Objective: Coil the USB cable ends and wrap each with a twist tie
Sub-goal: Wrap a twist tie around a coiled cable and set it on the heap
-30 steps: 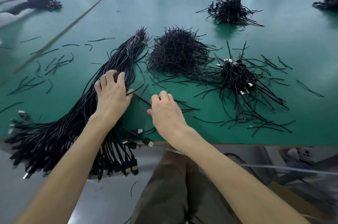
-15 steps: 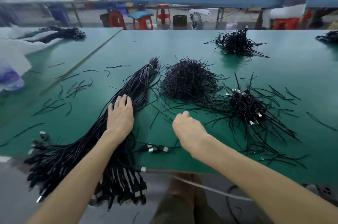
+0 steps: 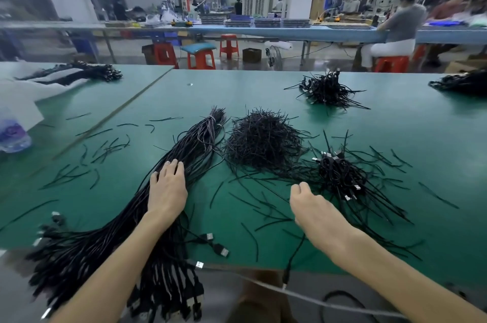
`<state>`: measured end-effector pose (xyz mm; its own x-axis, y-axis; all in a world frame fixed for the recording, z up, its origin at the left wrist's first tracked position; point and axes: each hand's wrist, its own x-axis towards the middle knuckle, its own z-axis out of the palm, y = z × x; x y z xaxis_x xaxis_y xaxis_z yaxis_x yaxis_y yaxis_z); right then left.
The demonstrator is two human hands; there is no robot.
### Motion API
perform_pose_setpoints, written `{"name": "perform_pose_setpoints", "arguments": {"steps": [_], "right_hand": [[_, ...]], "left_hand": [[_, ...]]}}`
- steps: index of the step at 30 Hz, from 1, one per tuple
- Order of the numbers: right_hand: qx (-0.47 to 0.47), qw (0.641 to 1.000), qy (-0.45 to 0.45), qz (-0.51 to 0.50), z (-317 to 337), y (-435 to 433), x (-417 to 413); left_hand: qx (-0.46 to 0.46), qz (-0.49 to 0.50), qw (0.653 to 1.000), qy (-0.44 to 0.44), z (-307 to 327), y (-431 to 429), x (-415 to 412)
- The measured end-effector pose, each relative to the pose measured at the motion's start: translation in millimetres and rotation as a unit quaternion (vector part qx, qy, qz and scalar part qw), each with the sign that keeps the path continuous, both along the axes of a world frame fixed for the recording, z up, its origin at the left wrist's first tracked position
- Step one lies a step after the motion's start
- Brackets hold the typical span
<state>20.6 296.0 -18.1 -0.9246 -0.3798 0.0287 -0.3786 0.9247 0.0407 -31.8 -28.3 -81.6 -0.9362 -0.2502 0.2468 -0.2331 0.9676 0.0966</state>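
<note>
Now left hand (image 3: 168, 191) flat on cable bundle (image 3: 195, 143)

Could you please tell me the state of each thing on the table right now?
Cable bundle: uncoiled, bound near far end.
Tie heap: loose.
Finished cables: coiled, tied, piled.
Left hand: flat on bundle.
Right hand: fingers curled; contents hidden.

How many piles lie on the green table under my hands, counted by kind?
Long cable bundle: 1
Twist tie heap: 1
Coiled cable piles: 2
Unclear dark pile, far right edge: 1
Total: 5
</note>
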Motion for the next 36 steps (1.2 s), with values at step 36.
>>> {"name": "perform_pose_setpoints", "arguments": {"steps": [36], "right_hand": [[-0.697,0.609,-0.378,-0.01,-11.6,-36.9,15.4]], "left_hand": [[0.875,-0.328,0.348,-0.078,74.1,143.7,71.5]]}}
